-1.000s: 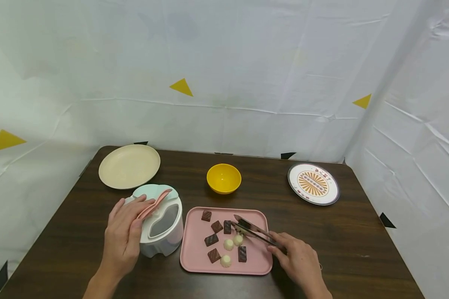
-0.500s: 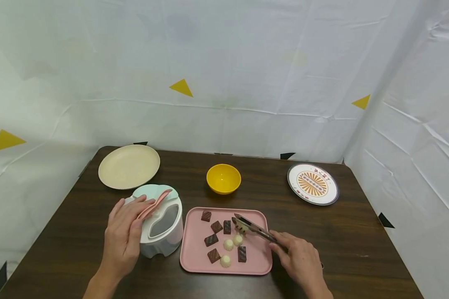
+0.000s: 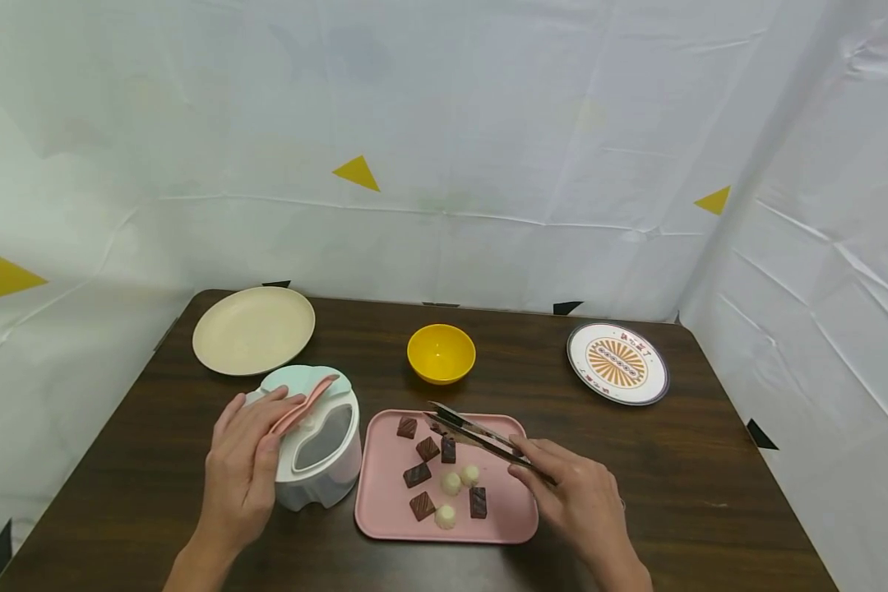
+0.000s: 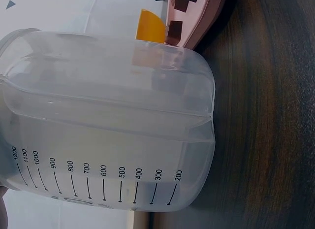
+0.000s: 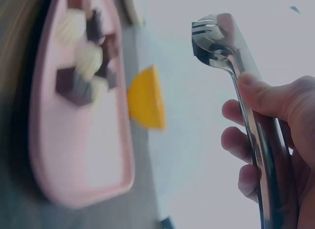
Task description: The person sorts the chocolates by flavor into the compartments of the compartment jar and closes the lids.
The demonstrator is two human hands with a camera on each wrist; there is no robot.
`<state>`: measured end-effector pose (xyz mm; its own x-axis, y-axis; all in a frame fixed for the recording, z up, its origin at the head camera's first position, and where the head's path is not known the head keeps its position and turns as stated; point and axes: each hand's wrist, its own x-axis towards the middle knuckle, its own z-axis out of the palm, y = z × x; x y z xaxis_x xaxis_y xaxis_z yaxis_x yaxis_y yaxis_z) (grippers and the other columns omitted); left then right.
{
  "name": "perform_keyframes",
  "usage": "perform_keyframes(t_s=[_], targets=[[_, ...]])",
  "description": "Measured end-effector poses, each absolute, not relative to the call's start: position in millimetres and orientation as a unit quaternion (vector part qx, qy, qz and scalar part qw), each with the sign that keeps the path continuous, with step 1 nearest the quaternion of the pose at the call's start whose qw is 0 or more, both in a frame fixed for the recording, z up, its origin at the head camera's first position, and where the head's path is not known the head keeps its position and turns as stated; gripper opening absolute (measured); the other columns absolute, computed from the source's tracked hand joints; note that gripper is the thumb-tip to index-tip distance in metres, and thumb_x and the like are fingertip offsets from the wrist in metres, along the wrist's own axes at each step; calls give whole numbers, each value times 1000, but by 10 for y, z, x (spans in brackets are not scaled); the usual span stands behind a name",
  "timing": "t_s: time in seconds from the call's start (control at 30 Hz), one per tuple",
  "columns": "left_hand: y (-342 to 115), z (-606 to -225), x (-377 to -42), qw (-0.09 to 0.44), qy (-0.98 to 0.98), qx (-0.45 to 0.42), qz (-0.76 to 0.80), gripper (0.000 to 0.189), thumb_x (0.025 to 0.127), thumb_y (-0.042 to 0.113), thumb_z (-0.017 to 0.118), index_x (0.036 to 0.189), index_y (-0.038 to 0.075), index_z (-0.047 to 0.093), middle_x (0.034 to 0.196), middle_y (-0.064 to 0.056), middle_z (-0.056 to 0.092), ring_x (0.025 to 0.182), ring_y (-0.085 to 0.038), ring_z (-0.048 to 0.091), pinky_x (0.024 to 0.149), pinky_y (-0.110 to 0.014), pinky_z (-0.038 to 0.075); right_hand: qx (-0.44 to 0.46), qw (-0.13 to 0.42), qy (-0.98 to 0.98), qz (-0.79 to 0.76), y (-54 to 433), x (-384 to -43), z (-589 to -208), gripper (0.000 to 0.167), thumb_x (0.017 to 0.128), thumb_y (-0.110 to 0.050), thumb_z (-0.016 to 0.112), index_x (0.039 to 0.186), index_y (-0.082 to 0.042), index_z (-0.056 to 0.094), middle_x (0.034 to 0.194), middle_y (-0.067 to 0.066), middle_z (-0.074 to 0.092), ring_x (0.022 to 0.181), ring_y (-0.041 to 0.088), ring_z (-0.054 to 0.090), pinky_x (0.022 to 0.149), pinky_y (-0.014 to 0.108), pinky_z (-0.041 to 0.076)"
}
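Note:
At the left, my left hand (image 3: pixel 247 469) lies at the top of a clear multi-compartment storage container (image 3: pixel 333 485) and holds its raised pink flap (image 3: pixel 307 404) between thumb and fingers. In the left wrist view, measuring marks run along the container's see-through wall (image 4: pixel 103 165). My right hand (image 3: pixel 577 493) grips metal tongs (image 3: pixel 481 436), which hang over the far half of a pink tray (image 3: pixel 514 522). Dark chocolates (image 3: pixel 417 475) and three white chocolates (image 3: pixel 446 516) show on the tray. One tong end is forked in the right wrist view; whether a piece sits between the ends, I cannot tell.
A yellow bowl (image 3: pixel 441 354) stands behind the tray. At the back left lies a cream plate (image 3: pixel 254 330), behind the container. A patterned white plate (image 3: pixel 617 363) lies at the back right of the dark wooden table (image 3: pixel 696 493). White sheeting (image 3: pixel 444 148) hangs around the table.
My right hand has moved left and slightly up with the tongs, whose ends passed from the tray's right part toward its far edge. My left hand and the container have stayed put.

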<state>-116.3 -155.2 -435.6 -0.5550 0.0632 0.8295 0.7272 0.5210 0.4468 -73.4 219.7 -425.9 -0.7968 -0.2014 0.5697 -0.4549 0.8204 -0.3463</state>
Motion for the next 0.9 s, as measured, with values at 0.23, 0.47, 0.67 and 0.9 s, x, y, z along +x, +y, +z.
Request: perform_keyframes(t_s=[0.23, 0.47, 0.67, 0.9], targets=[[-1553, -4368, -1179, 398, -776, -255, -418, 33, 96, 12, 43, 114, 1, 69, 113, -12, 69, 117, -30, 59, 111, -47, 22, 226, 284, -892, 269, 1860, -761, -4050, 41, 77, -19, 83, 116, -21, 74, 98, -9, 73, 53, -6, 43, 49, 17, 37], [-1572, -4388, -1188, 391, -781, -252, -416, 34, 97, 12, 43, 117, 2, 68, 115, -11, 69, 118, -30, 58, 112, -48, 22, 285, 295, -869, 279, 1526, -838, -3996, 42, 78, -20, 82, 119, -20, 73, 104, -10, 73, 64, 0, 60, 52, 16, 44], [-1573, -4395, -1186, 393, -780, -254, -416, 34, 97, 12, 43, 117, 1, 68, 115, -11, 69, 119, -30, 58, 111, -48, 22, 328, 276, -858, 282, 1349, -890, -4029, 44, 81, -18, 80, 124, -17, 69, 104, -8, 72, 92, 6, 68, 74, 24, 54], [-1572, -4391, -1176, 394, -778, -256, -418, 34, 97, 12, 42, 117, 0, 68, 115, -12, 69, 119, -29, 58, 112, -46, 21, 334, 262, -865, 267, 1257, -909, -4044, 43, 86, -22, 75, 128, -18, 67, 108, -9, 71, 90, 4, 68, 75, 22, 53]])
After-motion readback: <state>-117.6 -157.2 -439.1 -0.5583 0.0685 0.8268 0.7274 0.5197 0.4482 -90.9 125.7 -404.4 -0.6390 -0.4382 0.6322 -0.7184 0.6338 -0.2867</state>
